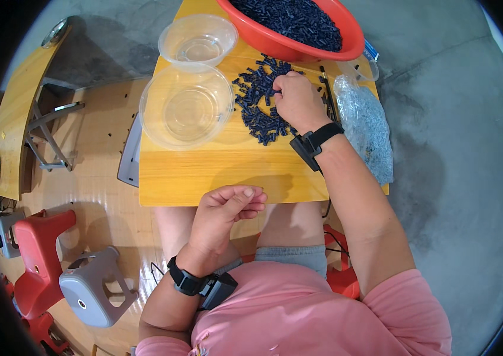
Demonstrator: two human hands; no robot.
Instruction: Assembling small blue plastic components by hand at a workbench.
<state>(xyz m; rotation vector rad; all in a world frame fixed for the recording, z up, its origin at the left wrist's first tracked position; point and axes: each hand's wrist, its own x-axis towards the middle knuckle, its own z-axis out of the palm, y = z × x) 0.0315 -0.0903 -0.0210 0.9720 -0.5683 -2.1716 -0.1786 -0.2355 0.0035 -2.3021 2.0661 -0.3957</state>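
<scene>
On the yellow tabletop lies a loose pile of small dark blue tube-like pieces (266,127). My right hand (299,102) reaches onto the pile's right side, thumb and fingers pinched together among the pieces. What the pinch holds, if anything, is hidden. My left hand (230,207) hovers over the table's near edge, fingers curled and thumb pressed against the forefinger. Anything between them is too small to name. Left of the pile stands a clear plastic bowl (155,105), with a smaller clear bowl (167,43) behind it.
A red basin (355,37) full of the same dark pieces sits at the table's (204,172) far side. To the right lie a clear plastic bag (365,127) of small pale bits and a thin black stick (328,89). Red (35,267) and grey stools (94,291) stand on the left floor.
</scene>
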